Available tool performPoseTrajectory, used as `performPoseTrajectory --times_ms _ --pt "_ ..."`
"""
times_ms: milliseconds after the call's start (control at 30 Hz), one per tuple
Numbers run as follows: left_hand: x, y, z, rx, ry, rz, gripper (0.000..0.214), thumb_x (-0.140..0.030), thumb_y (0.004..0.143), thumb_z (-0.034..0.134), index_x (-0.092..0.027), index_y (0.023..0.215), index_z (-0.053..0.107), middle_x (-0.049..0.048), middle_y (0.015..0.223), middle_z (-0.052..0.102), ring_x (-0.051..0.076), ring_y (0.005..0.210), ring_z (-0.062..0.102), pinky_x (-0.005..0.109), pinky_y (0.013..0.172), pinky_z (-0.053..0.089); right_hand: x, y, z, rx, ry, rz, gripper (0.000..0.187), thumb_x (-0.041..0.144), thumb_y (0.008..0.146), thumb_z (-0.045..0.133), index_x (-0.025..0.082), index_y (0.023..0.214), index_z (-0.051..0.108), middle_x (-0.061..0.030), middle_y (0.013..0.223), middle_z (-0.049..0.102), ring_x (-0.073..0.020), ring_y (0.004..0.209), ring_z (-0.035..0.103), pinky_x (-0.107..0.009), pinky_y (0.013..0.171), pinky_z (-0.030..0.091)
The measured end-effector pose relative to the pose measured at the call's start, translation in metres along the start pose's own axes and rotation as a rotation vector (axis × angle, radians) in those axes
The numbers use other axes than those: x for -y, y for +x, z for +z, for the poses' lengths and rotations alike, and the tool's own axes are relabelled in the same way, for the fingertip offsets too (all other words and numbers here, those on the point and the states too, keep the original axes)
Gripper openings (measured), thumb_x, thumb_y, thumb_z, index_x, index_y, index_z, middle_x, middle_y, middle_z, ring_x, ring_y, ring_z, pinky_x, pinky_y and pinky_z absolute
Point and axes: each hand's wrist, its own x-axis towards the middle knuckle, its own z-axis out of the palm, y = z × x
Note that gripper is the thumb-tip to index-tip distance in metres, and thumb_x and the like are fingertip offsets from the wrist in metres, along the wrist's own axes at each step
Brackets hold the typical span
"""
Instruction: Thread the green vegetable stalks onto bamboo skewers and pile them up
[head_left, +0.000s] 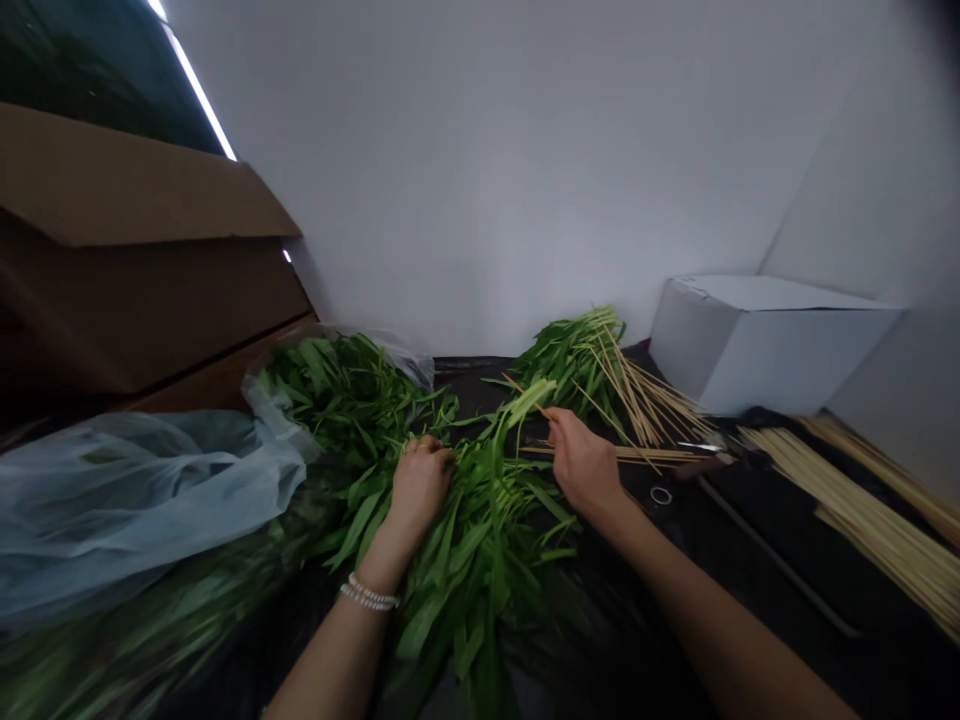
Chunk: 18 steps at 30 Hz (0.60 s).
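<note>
greens (480, 530) btwn l/r hands (422, 480) (587, 465)

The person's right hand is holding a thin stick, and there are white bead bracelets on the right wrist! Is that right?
Nearly! The white bead bracelets are on the left wrist, not the right one; the head view shows this. The right hand is indeed holding a thin stick.
</note>
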Motion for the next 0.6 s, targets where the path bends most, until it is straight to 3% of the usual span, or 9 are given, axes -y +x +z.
performPoseTrajectory --times_ms 67,167,267,333,500,600 --pt "0.0 0.001 -0.001 -0.016 -0.029 0.009 0.015 -0.017 0.08 0.058 -0.02 0.08 0.072 0.0117 0.096 0.064 0.029 0.092 0.054 0.04 0.083 0.043 0.0 0.0 0.0 0.005 -0.002 -0.014 0.031 0.023 0.096 0.032 0.015 0.111 0.057 -0.0063 0.089 0.069 -0.0148 0.077 0.065 -0.024 0.072 0.046" --pt "0.0 0.003 -0.006 -0.142 -0.154 -0.004 0.015 -0.019 0.083 0.055 -0.019 0.083 0.07 0.0106 0.096 0.065 0.027 0.092 0.056 0.038 0.084 0.042 0.0 -0.001 0.0 0.012 -0.001 -0.028 0.031 0.023 0.096 0.032 0.015 0.111 0.057 -0.0065 0.09 0.069 -0.0147 0.077 0.065 -0.024 0.072 0.046" --pt "0.0 0.006 -0.01 -0.306 -0.404 -0.117 0.016 -0.026 0.086 0.053 -0.02 0.092 0.066 0.0077 0.09 0.068 0.024 0.086 0.06 0.034 0.08 0.043 0.001 0.0 -0.001 0.013 -0.004 -0.028 0.031 0.022 0.096 0.032 0.015 0.111 0.057 -0.0068 0.091 0.069 -0.015 0.079 0.065 -0.024 0.072 0.046" --pt "-0.001 0.008 -0.012 -0.355 -0.655 -0.227 0.018 -0.033 0.086 0.055 -0.019 0.093 0.064 0.006 0.085 0.069 0.021 0.08 0.062 0.032 0.076 0.045 0.002 0.0 -0.001 0.025 -0.004 -0.038 0.031 0.022 0.097 0.031 0.015 0.111 0.057 -0.0069 0.092 0.069 -0.0148 0.079 0.065 -0.024 0.072 0.046" --pt "-0.005 0.012 -0.012 -0.248 -1.35 -0.433 0.048 -0.046 0.074 0.069 -0.015 0.11 0.062 0.0072 0.084 0.074 0.019 0.075 0.065 0.029 0.073 0.047 0.007 -0.004 0.003 0.107 -0.067 -0.127 0.032 0.02 0.097 0.031 0.015 0.113 0.058 -0.0081 0.094 0.068 -0.0151 0.08 0.064 -0.024 0.072 0.046" --pt "-0.007 0.012 -0.013 -0.207 -1.509 -0.489 0.053 -0.047 0.066 0.076 -0.014 0.107 0.067 0.0092 0.09 0.075 0.019 0.081 0.066 0.028 0.076 0.047 0.011 -0.008 0.006 0.196 -0.153 -0.193 0.032 0.018 0.095 0.034 0.015 0.116 0.058 -0.0069 0.089 0.067 -0.0153 0.075 0.063 -0.025 0.067 0.044"
